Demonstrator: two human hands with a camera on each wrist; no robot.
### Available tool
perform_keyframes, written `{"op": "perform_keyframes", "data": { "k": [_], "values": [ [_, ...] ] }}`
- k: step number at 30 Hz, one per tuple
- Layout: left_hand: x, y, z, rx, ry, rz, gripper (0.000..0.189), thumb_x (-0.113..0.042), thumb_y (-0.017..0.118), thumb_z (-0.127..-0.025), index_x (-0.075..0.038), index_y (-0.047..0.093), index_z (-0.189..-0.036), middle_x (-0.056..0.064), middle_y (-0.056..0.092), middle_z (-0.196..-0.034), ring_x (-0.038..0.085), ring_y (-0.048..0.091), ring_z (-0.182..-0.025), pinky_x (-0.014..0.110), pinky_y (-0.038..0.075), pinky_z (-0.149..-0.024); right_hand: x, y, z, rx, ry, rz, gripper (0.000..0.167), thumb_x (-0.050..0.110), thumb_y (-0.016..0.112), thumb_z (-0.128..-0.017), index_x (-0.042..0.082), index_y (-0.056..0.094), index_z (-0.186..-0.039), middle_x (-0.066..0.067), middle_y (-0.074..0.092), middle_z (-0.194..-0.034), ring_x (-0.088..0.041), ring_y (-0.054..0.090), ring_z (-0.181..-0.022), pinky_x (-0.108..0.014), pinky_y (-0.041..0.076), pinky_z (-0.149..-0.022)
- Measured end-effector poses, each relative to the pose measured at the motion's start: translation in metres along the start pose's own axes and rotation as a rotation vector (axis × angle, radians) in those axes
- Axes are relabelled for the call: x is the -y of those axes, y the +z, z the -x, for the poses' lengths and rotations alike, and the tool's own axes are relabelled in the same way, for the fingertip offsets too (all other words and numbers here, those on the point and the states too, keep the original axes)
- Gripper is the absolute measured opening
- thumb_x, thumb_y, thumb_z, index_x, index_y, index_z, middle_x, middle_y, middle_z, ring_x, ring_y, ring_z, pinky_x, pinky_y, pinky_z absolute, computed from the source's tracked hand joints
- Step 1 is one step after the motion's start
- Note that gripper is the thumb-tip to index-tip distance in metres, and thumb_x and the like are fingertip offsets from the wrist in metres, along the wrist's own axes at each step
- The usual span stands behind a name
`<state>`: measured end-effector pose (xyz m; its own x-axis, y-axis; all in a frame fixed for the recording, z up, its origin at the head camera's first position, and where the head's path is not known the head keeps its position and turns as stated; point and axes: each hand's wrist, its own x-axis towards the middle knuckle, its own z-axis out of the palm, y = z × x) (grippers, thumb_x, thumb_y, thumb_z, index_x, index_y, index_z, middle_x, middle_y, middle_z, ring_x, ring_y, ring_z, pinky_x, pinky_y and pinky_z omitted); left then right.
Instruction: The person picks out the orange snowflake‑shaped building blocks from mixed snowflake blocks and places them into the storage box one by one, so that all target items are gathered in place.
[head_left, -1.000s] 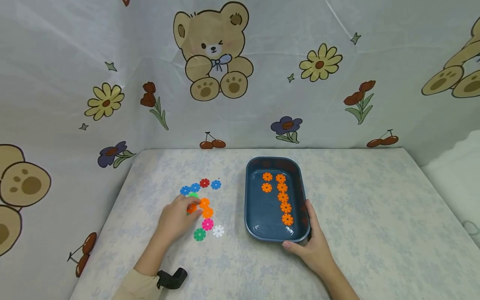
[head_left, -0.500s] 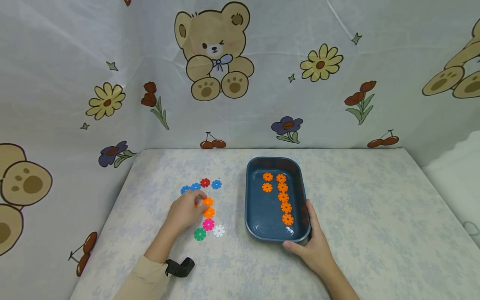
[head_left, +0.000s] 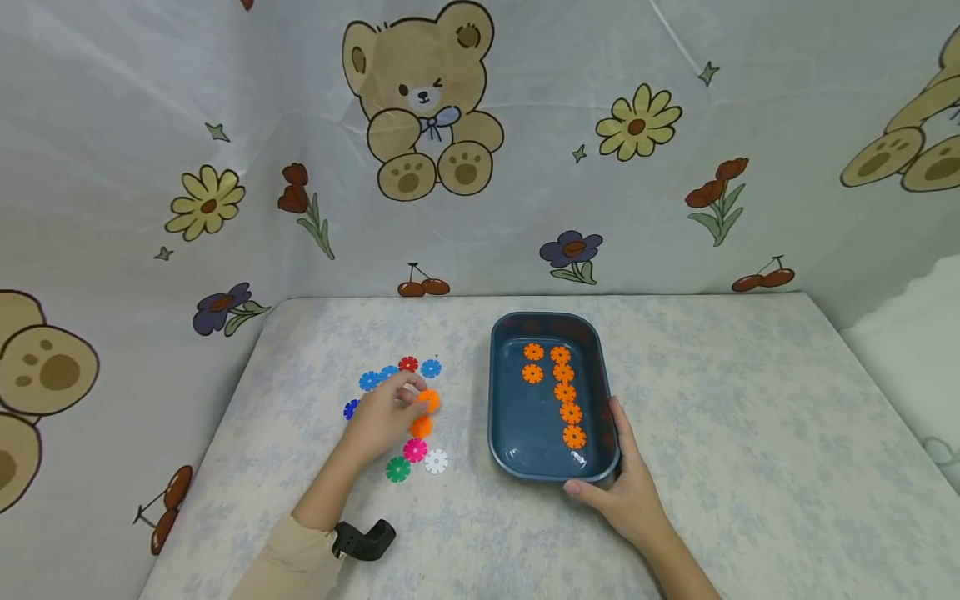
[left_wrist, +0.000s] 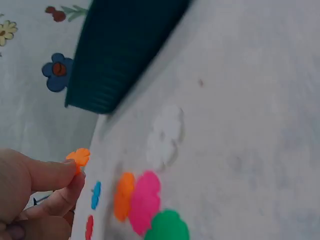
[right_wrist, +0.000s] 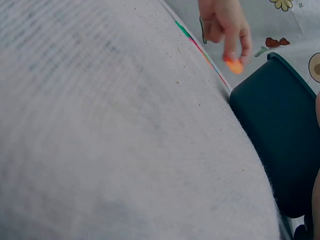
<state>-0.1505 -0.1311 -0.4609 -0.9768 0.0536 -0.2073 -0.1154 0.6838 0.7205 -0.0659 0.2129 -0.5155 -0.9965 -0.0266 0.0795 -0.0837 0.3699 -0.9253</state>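
Observation:
My left hand [head_left: 384,419] pinches an orange notched plastic disc [head_left: 430,401] between thumb and fingertips. In the left wrist view the orange disc [left_wrist: 80,157] stands up off the table, its lower part hidden by the thumb. Just below that hand lie another orange disc [head_left: 422,427], a pink disc [head_left: 415,451], a green disc [head_left: 398,469] and a white disc [head_left: 437,462]. My right hand [head_left: 632,496] grips the near right corner of a dark blue tray [head_left: 498,450], thumb at the front edge and fingers along the side. Inside it lie several orange discs [head_left: 566,392] in two columns.
Beyond the left hand are a red disc [head_left: 408,364] and several blue discs [head_left: 431,368]. A dark blue disc [head_left: 351,409] lies left of it, partly covered. A white printed cloth [head_left: 525,167] hangs behind the pale table [head_left: 735,417].
My left hand has taken hold of an orange disc, lifting it and shifting right. A dark blue disc now shows behind that hand. The right hand and tray stay put.

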Motion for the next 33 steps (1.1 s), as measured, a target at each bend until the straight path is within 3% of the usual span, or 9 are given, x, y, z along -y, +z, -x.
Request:
{"op": "perform_keyframes", "data": {
  "k": [4,6,10,13,19,23,27,33],
  "values": [
    [-0.024,0.002,0.0,0.052,-0.006,0.18,0.019,-0.02,0.072,-0.092,-0.028,0.066,-0.108,0.005,0.068,-0.099,0.025,0.064,-0.079,0.031,0.055,-0.065,0.0,0.0,-0.001,0.002,0.002,-0.01,0.126,0.009,0.09,-0.07,0.025,0.003,-0.161,0.006,0.008,-0.168,-0.022,0.015,-0.153,0.001,0.017,-0.106],
    [-0.038,0.004,0.0,0.083,0.011,0.226,0.018,-0.021,0.072,-0.091,-0.029,0.067,-0.107,0.004,0.069,-0.098,0.027,0.062,-0.076,0.031,0.053,-0.063,0.0,0.0,-0.001,0.005,0.001,-0.022,0.126,0.008,0.089,-0.07,0.025,0.003,-0.161,0.006,0.008,-0.168,-0.023,0.015,-0.153,0.001,0.018,-0.106],
    [-0.063,0.016,-0.002,0.135,0.084,0.234,0.014,-0.023,0.072,-0.092,-0.029,0.069,-0.105,0.0,0.07,-0.094,0.022,0.062,-0.078,0.03,0.051,-0.063,0.0,0.0,-0.001,0.01,-0.001,-0.029,0.126,0.008,0.089,-0.071,0.026,0.003,-0.161,0.005,0.008,-0.168,-0.025,0.016,-0.153,0.0,0.018,-0.106],
    [-0.081,0.029,-0.004,0.161,0.157,0.19,0.012,-0.025,0.071,-0.093,-0.029,0.07,-0.104,-0.004,0.07,-0.092,0.016,0.063,-0.082,0.03,0.052,-0.064,0.001,0.001,-0.001,0.007,-0.002,-0.015,0.126,0.01,0.089,-0.071,0.029,0.003,-0.16,0.004,0.009,-0.168,-0.023,0.016,-0.152,0.001,0.017,-0.106],
    [-0.109,0.057,-0.012,0.151,0.291,-0.02,0.015,-0.025,0.07,-0.093,-0.026,0.071,-0.108,-0.007,0.072,-0.092,0.009,0.063,-0.077,0.026,0.049,-0.062,0.0,0.002,-0.001,0.001,-0.009,0.006,0.126,0.011,0.09,-0.07,0.036,0.003,-0.159,0.003,0.01,-0.168,-0.022,0.018,-0.152,0.0,0.018,-0.106],
    [-0.119,0.077,-0.021,0.071,0.37,-0.305,0.013,-0.028,0.07,-0.093,-0.026,0.074,-0.105,-0.01,0.074,-0.09,0.006,0.063,-0.075,0.023,0.045,-0.066,-0.001,0.001,-0.001,0.008,0.0,0.004,0.126,0.012,0.089,-0.071,0.035,0.003,-0.159,0.004,0.009,-0.168,-0.021,0.018,-0.152,0.001,0.018,-0.105],
    [-0.126,0.093,-0.025,-0.031,0.453,-0.565,0.01,-0.027,0.071,-0.092,-0.026,0.077,-0.1,-0.011,0.076,-0.088,0.01,0.067,-0.075,0.03,0.044,-0.073,0.0,0.0,-0.001,0.008,-0.002,-0.003,0.125,0.011,0.089,-0.071,0.032,0.003,-0.16,0.005,0.009,-0.168,-0.017,0.018,-0.152,0.0,0.019,-0.106],
    [-0.13,0.108,-0.028,-0.083,0.454,-0.712,0.008,-0.022,0.072,-0.09,-0.027,0.077,-0.093,-0.011,0.074,-0.079,0.01,0.067,-0.073,0.038,0.043,-0.082,0.0,-0.001,0.0,0.006,-0.015,-0.003,0.126,0.011,0.089,-0.071,0.037,0.003,-0.159,0.004,0.01,-0.168,-0.009,0.017,-0.151,0.0,0.018,-0.106]
  ]
}}
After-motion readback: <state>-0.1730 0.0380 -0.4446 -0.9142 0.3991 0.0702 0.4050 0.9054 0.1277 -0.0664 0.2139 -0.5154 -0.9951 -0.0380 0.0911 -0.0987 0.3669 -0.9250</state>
